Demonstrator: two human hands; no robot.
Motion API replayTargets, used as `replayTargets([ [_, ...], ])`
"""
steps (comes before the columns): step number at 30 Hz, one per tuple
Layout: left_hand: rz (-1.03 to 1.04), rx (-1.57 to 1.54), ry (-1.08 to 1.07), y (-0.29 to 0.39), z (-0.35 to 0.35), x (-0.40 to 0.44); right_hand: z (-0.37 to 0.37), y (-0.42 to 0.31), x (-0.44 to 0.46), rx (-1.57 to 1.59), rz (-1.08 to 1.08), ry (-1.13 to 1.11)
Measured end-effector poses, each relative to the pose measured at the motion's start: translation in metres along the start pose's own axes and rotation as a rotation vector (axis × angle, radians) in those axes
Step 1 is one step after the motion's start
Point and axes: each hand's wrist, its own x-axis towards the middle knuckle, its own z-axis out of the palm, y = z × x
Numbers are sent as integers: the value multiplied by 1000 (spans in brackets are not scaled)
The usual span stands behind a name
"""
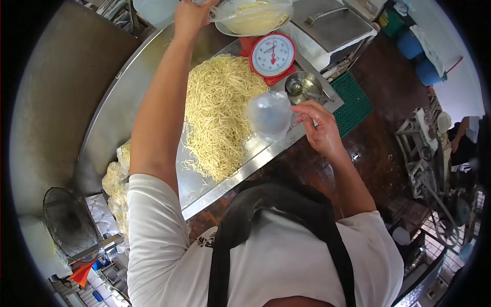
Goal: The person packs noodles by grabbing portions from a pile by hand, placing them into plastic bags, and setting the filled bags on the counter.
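Note:
My left hand (192, 20) reaches far forward, its fingers closed at the edge of a clear plastic bag of noodles (255, 19) on the weighing pan. Under the pan stands a red dial scale (273, 55), its needle pointing near the top of the dial. My right hand (319, 128) pinches the rim of a puffed-out clear plastic bag (269, 116), which looks to have nothing in it. That bag hangs beside a large heap of loose yellow noodles (220, 115) on the metal table (197, 193). Parts of the left fingers are cut off by the frame's top.
A metal bowl with a ladle (303, 87) stands right of the scale. Filled noodle bags (117, 184) are piled at left, near a fan (70, 224). A lidded metal box (327, 23) is at upper right. Another person (465, 135) is at far right.

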Motion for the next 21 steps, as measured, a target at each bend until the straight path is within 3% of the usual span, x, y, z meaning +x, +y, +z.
replayTargets([
  [11, 59, -323, 42, -34, 32, -8, -6, 3, 7, 7, 70, 15],
  [12, -28, -410, 74, -27, 28, -9, -6, -1, 16, -6, -27, 63],
  [14, -208, -582, 149, 0, 10, -23, -1, -16, 44, -28, -227, 146],
  [16, -128, -640, 149, 47, -35, -58, 3, -50, 71, 42, -287, 239],
  [17, -92, -662, 153, 66, -60, -81, 10, -69, 89, 79, -420, 295],
  [19, -145, -676, 109, 81, -105, -125, 28, -114, 112, 99, -519, 226],
  [21, -243, -723, 85, 81, -141, -165, 61, -142, 122, -28, -464, -60],
])
